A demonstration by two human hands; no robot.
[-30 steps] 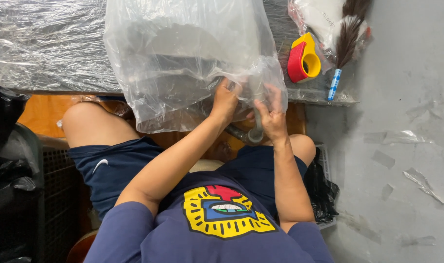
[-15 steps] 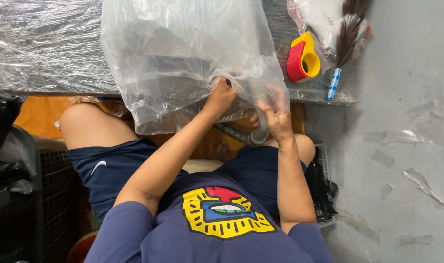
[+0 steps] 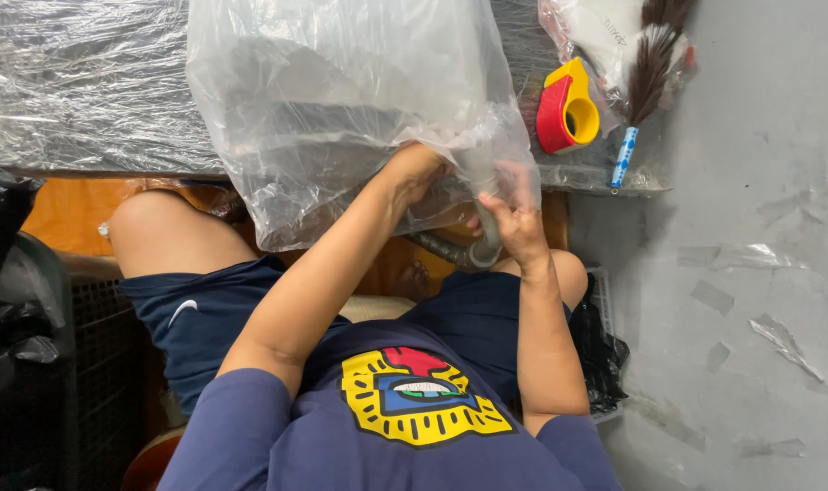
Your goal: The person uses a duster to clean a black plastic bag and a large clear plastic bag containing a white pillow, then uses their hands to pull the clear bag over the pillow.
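A large clear plastic bag (image 3: 341,100) lies on the plastic-wrapped table (image 3: 78,91) with a bulky grey object inside it. My left hand (image 3: 416,171) is closed on the bag's lower edge near its mouth. My right hand (image 3: 516,221) grips a grey hose (image 3: 480,250) that curves out from under the bag, with bag film draped over the fingers. Both hands sit close together at the bag's lower right corner, just past the table's front edge and above my knees.
A red and yellow tape dispenser (image 3: 567,114) sits at the table's right end. Next to it lies a feather duster (image 3: 648,64) with a blue and white handle, on a white bagged item (image 3: 605,32). Dark crates (image 3: 32,364) stand at the left; grey floor (image 3: 750,273) at the right.
Both hands have shifted slightly right and up along the bag's edge. The hose end has come further out below the bag, and the bag's corner is pulled lower over the right hand.
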